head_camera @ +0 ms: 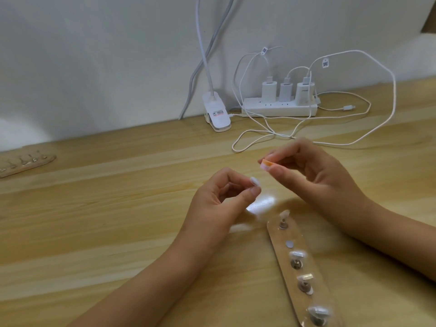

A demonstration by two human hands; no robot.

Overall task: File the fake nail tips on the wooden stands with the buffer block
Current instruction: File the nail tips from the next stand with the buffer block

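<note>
Above the table's middle, left hand (219, 199) is pinching one small pale nail tip (255, 181) between thumb and index fingertip, other fingers curling loosely. Right hand (316, 173) is pinching the orange-and-white buffer block (267, 165) the same way, only its end poking out. Block and tip are sitting near each other, not touching; looks like filing is just about starting.

Risks, as judged:
- Tip is tiny and smooth and is being gripped at its edge only, so a hard stroke is likely flicking it out onto the table (118, 208), where its pale colour is making it hard to spot.
- Little of the block is showing past the fingers, so a stroke is risking skin rubbing rather than the tip.
- Right forearm is hanging just over the near wooden stand (279, 251); dropping the wrist is likely knocking the four tips (297, 254) sitting on its pegs.
- Squeezing too hard is possibly bending the tip.

Around: one seat on that stand is showing only a bare grey disc (289, 244), probably where the held tip belongs. Whether the held tip is keeping a peg under it, cannot tell. A second wooden stand (47, 159) with more tips is lying far left, well apart. At the back, near the wall, a white lamp clip (216, 114), a power strip (280, 109) with chargers, and loose white cables (257, 135) are sprawling toward the hands; the nearest loop is lying just behind the right hand, not blocking the stroke.
</note>
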